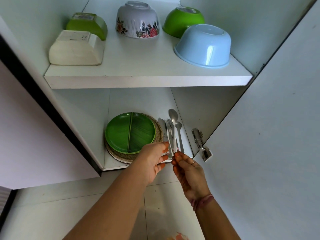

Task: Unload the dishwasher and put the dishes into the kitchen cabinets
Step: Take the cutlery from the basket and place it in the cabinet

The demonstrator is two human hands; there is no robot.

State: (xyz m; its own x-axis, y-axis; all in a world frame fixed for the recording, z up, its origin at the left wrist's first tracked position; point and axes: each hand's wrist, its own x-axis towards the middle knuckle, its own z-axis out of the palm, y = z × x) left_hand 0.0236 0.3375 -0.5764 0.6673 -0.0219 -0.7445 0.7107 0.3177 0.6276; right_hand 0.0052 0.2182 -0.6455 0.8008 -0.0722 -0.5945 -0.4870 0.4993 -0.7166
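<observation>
Standing beside the open cabinet, I see the left hand [152, 158] reaching over the front edge of the lower shelf [114, 166], fingers loosely spread and touching the handle ends of the cutlery pile [170, 135] lying there; whether it pinches any piece I cannot tell. Just to its right, the right hand [188, 172] pinches the handle end of a steel spoon [173, 122] between fingertips, bowl up and held above the pile. To do this step well, I judge the spoon should be lowered flat alongside the other pieces, handle toward the front, while the left hand steadies the pile so nothing slides off the edge. Counting from the left: on the upper shelf [147, 80] sit one white square bowl [76, 49], one green square bowl [88, 25] behind it, one floral bowl [137, 21], one round green bowl [181, 19] and one pale blue bowl [203, 46], all upturned. Below, a green leaf-pattern plate [129, 132] tops a stack of speckled plates [159, 132], their number unclear; the cutlery shows knives, forks and a spoon, overlapping too much to count.
</observation>
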